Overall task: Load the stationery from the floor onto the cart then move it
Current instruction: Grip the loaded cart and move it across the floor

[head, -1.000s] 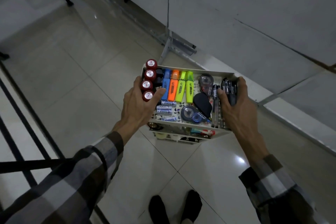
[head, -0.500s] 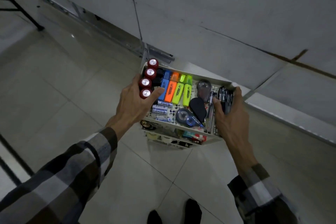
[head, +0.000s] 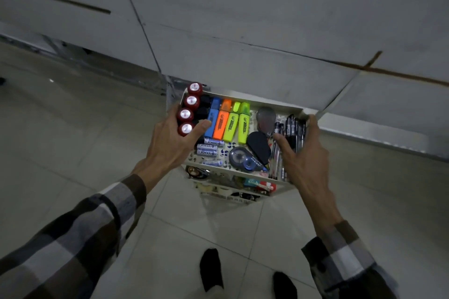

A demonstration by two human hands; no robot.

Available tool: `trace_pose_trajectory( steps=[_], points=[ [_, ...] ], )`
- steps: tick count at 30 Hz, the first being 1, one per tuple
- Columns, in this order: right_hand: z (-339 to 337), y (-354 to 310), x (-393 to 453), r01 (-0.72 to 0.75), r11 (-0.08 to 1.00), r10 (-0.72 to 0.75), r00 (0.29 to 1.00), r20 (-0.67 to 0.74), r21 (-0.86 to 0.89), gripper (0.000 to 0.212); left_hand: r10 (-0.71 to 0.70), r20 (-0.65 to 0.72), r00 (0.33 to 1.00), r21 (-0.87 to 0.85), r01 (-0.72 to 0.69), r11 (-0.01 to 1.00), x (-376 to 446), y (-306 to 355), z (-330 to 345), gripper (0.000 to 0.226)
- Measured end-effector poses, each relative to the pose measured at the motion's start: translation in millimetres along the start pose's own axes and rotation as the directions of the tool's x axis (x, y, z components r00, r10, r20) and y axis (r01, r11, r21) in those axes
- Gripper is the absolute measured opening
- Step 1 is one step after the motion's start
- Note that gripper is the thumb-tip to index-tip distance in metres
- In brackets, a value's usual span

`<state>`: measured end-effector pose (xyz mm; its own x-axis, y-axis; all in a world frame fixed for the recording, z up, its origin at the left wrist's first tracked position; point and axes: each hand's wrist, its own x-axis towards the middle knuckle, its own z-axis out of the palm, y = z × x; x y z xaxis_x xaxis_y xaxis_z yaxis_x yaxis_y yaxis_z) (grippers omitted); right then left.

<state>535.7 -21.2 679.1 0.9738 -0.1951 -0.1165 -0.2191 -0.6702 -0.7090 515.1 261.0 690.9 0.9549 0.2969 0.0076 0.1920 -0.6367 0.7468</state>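
Fingers (head: 313,120) grip stationery-filled (seemingly tiered) cart (head: 243,173).

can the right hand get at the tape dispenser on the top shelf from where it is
Probably yes. The right hand holds the cart at its right edge, thumb over the pens. The tape dispenser lies uncovered just left of that thumb, with nothing on top of it, but the hand would have to let go of the cart.

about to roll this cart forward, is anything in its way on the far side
Yes. The cart, held at its top tier by the left hand and right hand, stands close to a pale panel wall with a raised ledge along its base. The tiled floor to the left looks open.
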Motion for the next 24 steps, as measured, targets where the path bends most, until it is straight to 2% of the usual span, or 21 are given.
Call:
trace_pose_trajectory(
  steps=[2, 7, 11, 24],
  points=[
    [8, -8, 1, -0.015, 1.0, 0.015, 1.0, -0.015, 0.005, 0.092, 0.005, -0.001, 1.0, -0.011, -0.005, 1.0, 8, -8, -3, 0.062],
    [23, -16, 14, -0.001, 1.0, 0.001, 0.999, -0.044, -0.01, 0.093, 0.039, 0.027, 0.999, -0.045, -0.038, 0.998, 28, -20, -8, 0.077],
    [27, -15, 29, 0.018, 0.999, -0.02, 0.998, -0.066, -0.028, 0.093, 0.06, 0.032, 0.998, -0.059, -0.058, 0.997, 45, -23, -6, 0.081],
    [25, -13, 55, 0.059, 0.998, -0.061, 0.993, -0.098, -0.022, 0.09, 0.091, 0.015, 0.996, -0.087, -0.089, 0.992, 73, -17, 9, 0.076]
  ],
)
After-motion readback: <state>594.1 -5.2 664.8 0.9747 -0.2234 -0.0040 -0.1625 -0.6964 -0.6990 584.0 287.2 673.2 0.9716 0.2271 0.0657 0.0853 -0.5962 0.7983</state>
